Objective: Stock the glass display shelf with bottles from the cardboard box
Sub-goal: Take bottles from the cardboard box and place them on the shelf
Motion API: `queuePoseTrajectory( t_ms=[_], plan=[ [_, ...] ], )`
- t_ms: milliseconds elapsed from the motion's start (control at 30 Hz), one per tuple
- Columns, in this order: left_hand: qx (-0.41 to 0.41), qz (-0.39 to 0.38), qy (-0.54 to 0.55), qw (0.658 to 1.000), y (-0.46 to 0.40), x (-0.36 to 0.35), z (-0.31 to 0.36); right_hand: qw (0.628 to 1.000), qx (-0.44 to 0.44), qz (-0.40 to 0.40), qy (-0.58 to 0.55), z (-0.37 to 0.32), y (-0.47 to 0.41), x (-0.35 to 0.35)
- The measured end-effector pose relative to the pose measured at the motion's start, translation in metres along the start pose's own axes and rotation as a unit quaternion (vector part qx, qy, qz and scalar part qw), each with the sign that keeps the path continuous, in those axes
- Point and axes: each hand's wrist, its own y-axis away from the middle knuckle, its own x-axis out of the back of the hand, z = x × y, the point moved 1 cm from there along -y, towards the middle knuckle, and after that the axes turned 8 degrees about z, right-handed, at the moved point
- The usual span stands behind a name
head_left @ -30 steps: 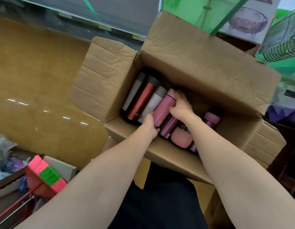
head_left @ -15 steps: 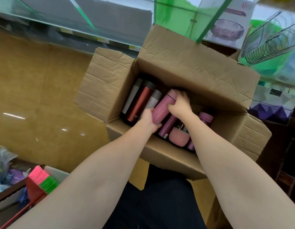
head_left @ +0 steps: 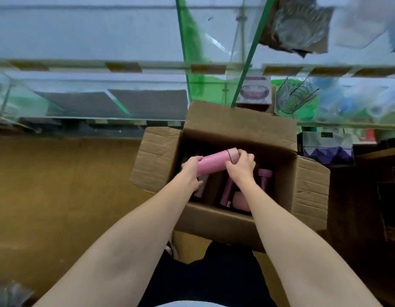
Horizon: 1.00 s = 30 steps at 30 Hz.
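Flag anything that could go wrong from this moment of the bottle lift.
The pink bottle lies sideways, held only at its ends by the left hand and right hand; it might slip back into the cardboard box. Raised carelessly, it could knock the glass shelf edge just beyond.

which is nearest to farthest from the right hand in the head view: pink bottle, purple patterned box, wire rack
1. pink bottle: held in the right hand, its fingers round the cap end.
2. purple patterned box: to the right, beyond the cardboard box's flap.
3. wire rack: up right, on the glass shelf.
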Motion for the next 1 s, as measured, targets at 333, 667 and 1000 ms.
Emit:
queuePoseTrajectory(
  t_ms=[333,667,1000],
  plan=[
    [-0.162,-0.048,-0.008,0.986,0.051,0.056,0.035,0.984,0.018,0.138,-0.111,-0.055,0.083,0.026],
    [-0.281,-0.075,-0.001,0.957,0.116,0.114,0.109,0.956,0.074,0.203,-0.198,-0.141,0.147,0.06],
    [-0.33,-0.24,0.078,0.909,0.187,0.169,0.186,0.907,0.159,0.251,-0.298,-0.225,0.19,0.105]
  ],
)
